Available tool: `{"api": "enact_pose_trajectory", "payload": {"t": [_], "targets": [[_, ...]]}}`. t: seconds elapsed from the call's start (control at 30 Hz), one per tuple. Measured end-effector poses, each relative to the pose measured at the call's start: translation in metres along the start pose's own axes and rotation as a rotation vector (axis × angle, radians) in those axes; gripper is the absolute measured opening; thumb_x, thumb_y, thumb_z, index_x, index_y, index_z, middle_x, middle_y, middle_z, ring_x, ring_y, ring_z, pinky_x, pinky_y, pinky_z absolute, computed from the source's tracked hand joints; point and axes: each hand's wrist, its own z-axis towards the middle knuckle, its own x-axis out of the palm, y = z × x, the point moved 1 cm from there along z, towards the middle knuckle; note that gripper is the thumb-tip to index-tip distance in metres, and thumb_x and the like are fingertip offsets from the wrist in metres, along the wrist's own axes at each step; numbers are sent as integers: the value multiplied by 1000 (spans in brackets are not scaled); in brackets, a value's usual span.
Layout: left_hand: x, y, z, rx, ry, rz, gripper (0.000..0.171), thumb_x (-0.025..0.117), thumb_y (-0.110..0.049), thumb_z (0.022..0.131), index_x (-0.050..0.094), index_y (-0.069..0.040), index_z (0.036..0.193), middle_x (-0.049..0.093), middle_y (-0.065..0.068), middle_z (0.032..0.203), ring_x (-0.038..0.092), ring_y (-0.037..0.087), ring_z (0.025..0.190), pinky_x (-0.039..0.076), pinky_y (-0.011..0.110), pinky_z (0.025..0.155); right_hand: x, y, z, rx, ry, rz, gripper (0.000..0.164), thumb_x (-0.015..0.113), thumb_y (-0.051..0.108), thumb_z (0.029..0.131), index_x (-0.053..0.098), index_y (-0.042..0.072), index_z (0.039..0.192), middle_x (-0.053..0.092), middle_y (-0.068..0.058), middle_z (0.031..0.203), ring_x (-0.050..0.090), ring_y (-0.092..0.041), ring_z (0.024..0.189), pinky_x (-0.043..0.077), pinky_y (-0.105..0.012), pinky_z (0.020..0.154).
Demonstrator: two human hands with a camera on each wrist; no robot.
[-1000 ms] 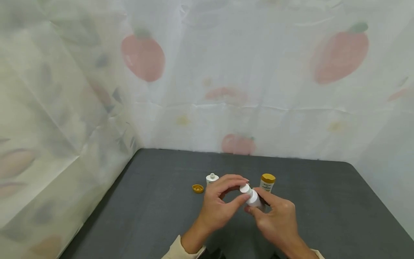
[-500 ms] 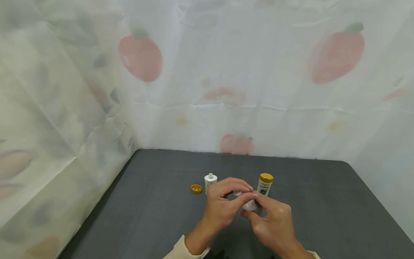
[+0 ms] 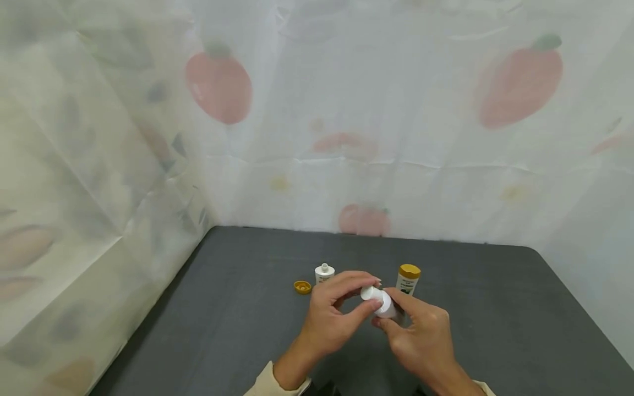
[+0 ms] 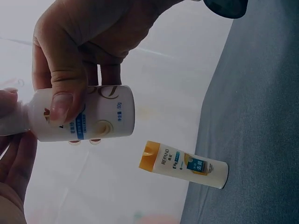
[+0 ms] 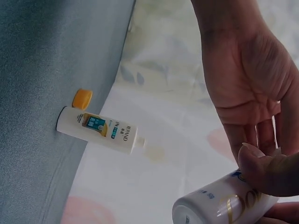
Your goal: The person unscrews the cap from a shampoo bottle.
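Between both hands a small white bottle point(image 3: 387, 306) is held tilted above the table, its white cap point(image 3: 369, 293) pointing up and left. My right hand point(image 3: 423, 333) grips the bottle's body, thumb across the printed label in the left wrist view. With thumb and fingers, my left hand point(image 3: 329, 319) pinches around the cap, which sits against the bottle's neck. Behind the left hand stands an uncapped white bottle point(image 5: 100, 128), partly covered in the head view. Beyond the right hand, another white bottle with a yellow cap point(image 4: 187, 165) stands upright.
A loose yellow cap point(image 3: 302, 287) lies on the dark grey table point(image 3: 238, 308) beside the uncapped bottle. A pale curtain point(image 3: 421, 110) with fruit prints hangs along the table's back and left sides.
Half a second ago the left fingers wrapped over the cap and largely hid it; now they have shifted back and the cap shows again. The right hand keeps its grip on the bottle.
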Motion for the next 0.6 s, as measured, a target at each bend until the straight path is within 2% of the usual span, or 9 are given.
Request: {"api": "enact_pose_trajectory", "payload": {"t": [0.23, 0.3, 0.43, 0.6], "targets": [[5, 3, 5, 62, -16, 58, 26, 81, 6, 85, 73, 0, 109, 69, 17, 103, 70, 22, 90, 65, 33, 75, -2, 1, -3, -13, 0, 12, 53, 100, 5, 54, 81, 12, 103, 82, -2, 89, 42, 11, 57, 34, -9, 50], [8, 3, 8, 68, -19, 46, 24, 81, 7, 85, 73, 1, 107, 69, 17, 102, 69, 22, 87, 65, 31, 73, -2, 1, -5, -22, -1, 12, 53, 100, 6, 54, 81, 12, 103, 82, -2, 90, 44, 10, 58, 35, -9, 50], [15, 0, 14, 90, -17, 22, 19, 79, 10, 85, 74, 0, 100, 71, 17, 98, 71, 22, 85, 65, 30, 72, -3, 1, -7, -38, -4, 12, 54, 100, 4, 53, 81, 9, 103, 82, -4, 91, 56, 7, 61, 43, -10, 53], [18, -5, 14, 79, -52, 39, 14, 80, 8, 85, 75, -1, 93, 74, 16, 92, 73, 22, 85, 65, 31, 73, -4, 1, -7, -23, 9, 35, 54, 99, 3, 53, 82, 8, 103, 82, -4, 90, 47, 10, 56, 38, -7, 51]]}}
